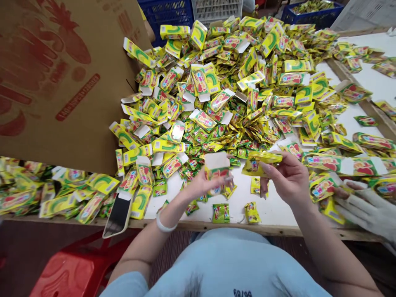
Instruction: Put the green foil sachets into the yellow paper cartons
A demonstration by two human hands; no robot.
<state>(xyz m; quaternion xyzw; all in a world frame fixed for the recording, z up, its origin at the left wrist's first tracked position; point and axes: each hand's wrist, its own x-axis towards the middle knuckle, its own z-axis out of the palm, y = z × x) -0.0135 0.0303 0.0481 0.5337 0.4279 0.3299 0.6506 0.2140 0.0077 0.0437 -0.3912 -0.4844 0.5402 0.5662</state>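
My left hand (202, 183) is closed around a small candy box (216, 161) whose pale end flap stands up at the top. To its right, my right hand (286, 175) pinches a yellow candy packet (260, 162) between thumb and fingers, apart from the box. Below the hands, a green candy packet (220, 213) and a yellow candy packet (252, 213) lie on the white table near its wooden edge. Just beyond both hands rises a big heap of yellow candy boxes (202, 119) mixed with loose green and yellow packets.
A large cardboard carton (102, 136) stands at the left. A phone (117, 216) lies on the table edge above a red stool (71, 268). At the right, a co-worker's gloved hand (365, 208) is among boxes. Blue crates (170, 14) stand behind the heap.
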